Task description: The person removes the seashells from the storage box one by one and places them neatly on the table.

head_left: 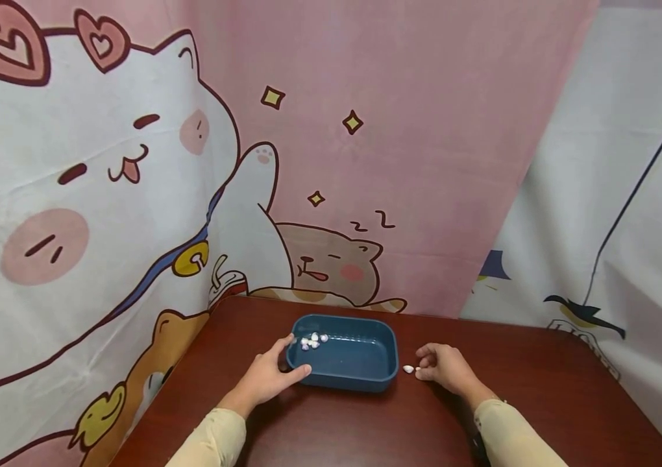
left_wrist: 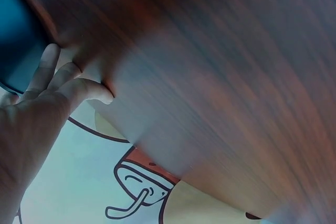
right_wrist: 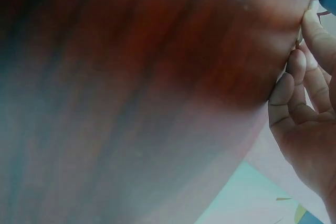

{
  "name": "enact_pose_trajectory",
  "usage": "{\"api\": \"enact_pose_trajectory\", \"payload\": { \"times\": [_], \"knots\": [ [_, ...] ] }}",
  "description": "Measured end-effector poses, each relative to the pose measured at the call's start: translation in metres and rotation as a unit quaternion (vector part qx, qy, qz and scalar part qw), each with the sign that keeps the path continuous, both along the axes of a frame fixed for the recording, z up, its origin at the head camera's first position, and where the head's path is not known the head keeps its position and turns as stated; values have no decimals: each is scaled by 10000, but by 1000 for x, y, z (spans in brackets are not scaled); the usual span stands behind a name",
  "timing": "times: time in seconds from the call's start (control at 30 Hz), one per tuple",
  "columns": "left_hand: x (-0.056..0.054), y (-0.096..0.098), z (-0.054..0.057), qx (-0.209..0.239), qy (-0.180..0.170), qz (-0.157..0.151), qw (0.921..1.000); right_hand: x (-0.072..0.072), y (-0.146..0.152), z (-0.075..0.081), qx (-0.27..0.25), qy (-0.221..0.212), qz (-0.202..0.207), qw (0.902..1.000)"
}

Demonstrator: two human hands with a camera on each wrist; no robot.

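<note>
A dark blue rectangular tray (head_left: 345, 381) sits on the table in the head view. My left hand (head_left: 268, 376) grips its near left corner, thumb by the near rim and fingers along the left end. Several small rounded white pieces (head_left: 314, 340) lie clustered inside at the left; their kind is too small to tell. To the right of the tray, one white piece (head_left: 408, 369) lies on the table. My right hand (head_left: 444, 368) is beside it, curled fingers and thumb around another small white piece (head_left: 418, 369), partly hidden. The right wrist view shows those fingertips down at the tabletop.
The reddish-brown wooden table (head_left: 319, 428) reaches back to a pink curtain (head_left: 413, 162) printed with cartoon cats. White printed cloth (head_left: 617, 194) hangs at the right, and more of the cat print stands along the left edge.
</note>
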State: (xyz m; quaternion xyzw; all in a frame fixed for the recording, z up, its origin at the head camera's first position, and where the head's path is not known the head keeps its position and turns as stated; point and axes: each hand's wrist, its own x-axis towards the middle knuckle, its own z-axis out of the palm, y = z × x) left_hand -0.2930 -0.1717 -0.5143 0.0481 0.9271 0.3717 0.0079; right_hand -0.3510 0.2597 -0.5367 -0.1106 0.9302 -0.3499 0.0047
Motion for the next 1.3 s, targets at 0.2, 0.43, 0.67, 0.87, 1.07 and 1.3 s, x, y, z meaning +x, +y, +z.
{"api": "enact_pose_trajectory", "payload": {
  "times": [0.2,0.43,0.67,0.87,1.07,1.3],
  "knots": [
    [1,-1,-1,21,46,-9,10000,1,3,2,-38,32,39,10000],
    [1,-1,-4,-5,90,-102,9999,-6,8,26,-194,180,-310,9992],
    [0,0,-3,-15,88,-93,9999,-21,-16,54,299,545,-320,9976],
    [0,-2,-2,-25,109,-73,9999,-22,-16,50,404,399,-606,9965],
    [-1,-4,-4,9,126,-103,9999,-24,-43,68,145,580,-425,9973],
    [-2,-4,-4,68,125,-149,9998,-23,-109,89,72,891,30,9960]
  ]
}}
